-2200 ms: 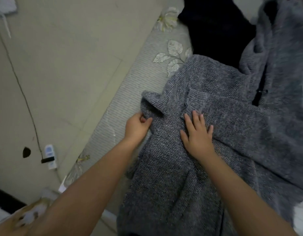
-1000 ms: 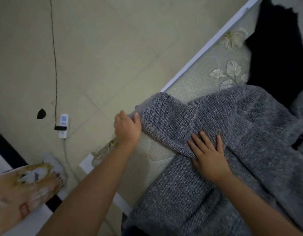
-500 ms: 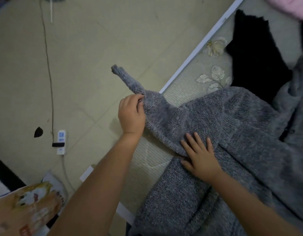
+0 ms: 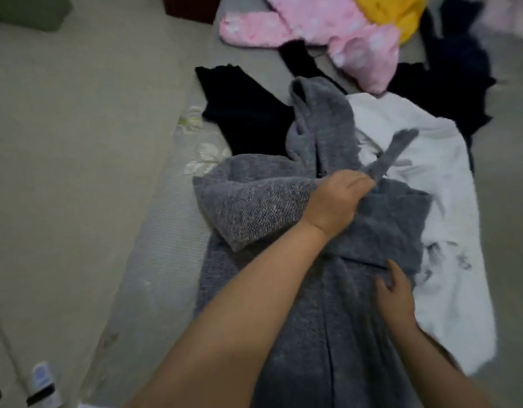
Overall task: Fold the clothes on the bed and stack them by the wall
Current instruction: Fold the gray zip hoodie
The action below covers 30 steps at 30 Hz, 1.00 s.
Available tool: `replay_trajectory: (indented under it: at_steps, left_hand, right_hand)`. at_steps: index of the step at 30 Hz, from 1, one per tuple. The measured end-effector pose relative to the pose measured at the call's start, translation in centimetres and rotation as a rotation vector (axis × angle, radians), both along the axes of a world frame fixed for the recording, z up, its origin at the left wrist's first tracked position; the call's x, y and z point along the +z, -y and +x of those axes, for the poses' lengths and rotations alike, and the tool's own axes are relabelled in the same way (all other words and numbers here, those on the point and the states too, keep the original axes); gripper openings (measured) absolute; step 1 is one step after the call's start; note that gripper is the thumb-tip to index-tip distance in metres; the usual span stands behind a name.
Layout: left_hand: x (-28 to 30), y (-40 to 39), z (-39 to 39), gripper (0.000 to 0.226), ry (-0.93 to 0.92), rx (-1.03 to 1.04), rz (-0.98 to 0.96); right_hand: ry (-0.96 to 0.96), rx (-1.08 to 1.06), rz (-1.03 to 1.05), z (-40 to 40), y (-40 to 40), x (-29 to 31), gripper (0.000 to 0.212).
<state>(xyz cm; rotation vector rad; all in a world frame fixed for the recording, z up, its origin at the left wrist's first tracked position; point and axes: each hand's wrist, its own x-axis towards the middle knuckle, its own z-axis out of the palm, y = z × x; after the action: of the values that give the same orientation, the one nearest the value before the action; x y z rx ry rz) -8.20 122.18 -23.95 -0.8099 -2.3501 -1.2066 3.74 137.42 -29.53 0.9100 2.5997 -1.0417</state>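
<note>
Grey knitted cardigan (image 4: 327, 290) lay lengthwise along the bed (image 4: 166, 231), close to its floor-side edge, partly over a white garment (image 4: 430, 201). Its sleeve, which half a second earlier had been stretched out past the mattress edge towards the floor, had now been swung across the body of the garment. The left hand (image 4: 336, 201) was clenched round the sleeve near its cuff, the cuff end poking out beyond the knuckles. The right hand (image 4: 395, 293), which earlier had pressed flat at the shoulder, had shifted to the opposite side and pinched the cloth at the cardigan's edge there. That put the first sleeve fold nearly in place; laying it flat seemed the next need. Black (image 4: 245, 119), pink (image 4: 313, 28) and yellow (image 4: 392, 13) clothes waited unfolded farther up.
</note>
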Motion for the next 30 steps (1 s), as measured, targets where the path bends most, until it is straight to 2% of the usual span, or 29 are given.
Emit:
replay_trajectory:
  at_steps: [1, 3, 5, 7, 10, 12, 14, 16, 18, 20, 22, 24, 26, 28, 30]
  left_hand:
    - [-1.0, -2.5, 0.9, 0.03, 0.188, -0.143, -0.065]
    - [-3.7, -6.5, 3.4, 0.043, 0.556, -0.389, -0.334]
    - [-6.4, -8.1, 6.0, 0.05, 0.695, -0.515, -0.521]
    - [-8.2, -7.5, 7.5, 0.051, 0.735, -0.49, -0.612]
    - [-9.7, -4.9, 8.1, 0.052, 0.749, -0.345, -0.708]
    - [-9.9, -3.2, 7.4, 0.049, 0.671, -0.193, -0.721]
    - [-9.9, -1.3, 6.5, 0.05, 0.542, -0.037, -0.825]
    - [-10.0, 0.7, 6.1, 0.062, 0.503, 0.095, -0.993]
    - [-10.4, 2.5, 6.5, 0.077, 0.553, 0.178, -1.107]
    - [-10.8, 3.9, 7.6, 0.084, 0.595, 0.262, -1.112]
    - [-10.9, 4.8, 8.6, 0.087, 0.653, 0.37, -0.99]
    - [-11.3, 5.5, 9.0, 0.089, 0.698, 0.45, -0.878]
    - [-11.7, 6.1, 9.1, 0.086, 0.741, 0.449, -0.904]
    - [-12.1, 6.1, 8.6, 0.08, 0.712, 0.387, -0.941]
    - [-12.2, 5.4, 7.8, 0.074, 0.693, 0.327, -0.972]
  right_hand:
    - [0.007, -0.074, -0.002, 1.0, -1.8, 0.0, 0.047]
    - [0.01, -0.187, -0.005, 3.0, -4.8, -0.2, 0.042]
    - [0.02, -0.212, 0.006, 4.8, -7.0, -0.7, 0.038]
    - [0.048, -0.146, 0.004, 5.9, -8.2, -1.3, 0.034]
    - [0.082, -0.045, -0.049, 5.0, -9.1, -2.2, 0.036]
    - [0.061, 0.04, -0.034, 3.0, -9.4, -2.8, 0.039]
    - [0.039, 0.136, -0.017, 0.5, -9.6, -3.3, 0.041]
    - [0.032, 0.209, -0.003, -2.2, -9.7, -4.1, 0.045]
    - [0.017, 0.236, 0.028, -4.6, -9.7, -5.2, 0.052]
    - [0.038, 0.196, 0.063, -6.8, -9.5, -6.5, 0.061]
    - [0.132, 0.124, 0.092, -8.6, -9.0, -7.5, 0.067]
    - [0.191, 0.083, 0.145, -9.9, -8.6, -7.9, 0.052]
    - [0.076, 0.089, 0.266, -10.4, -8.5, -7.5, 0.023]
    - [-0.122, 0.096, 0.414, -9.8, -9.8, -6.4, 0.018]
    - [-0.19, 0.003, 0.487, -9.0, -12.2, -5.0, 0.019]
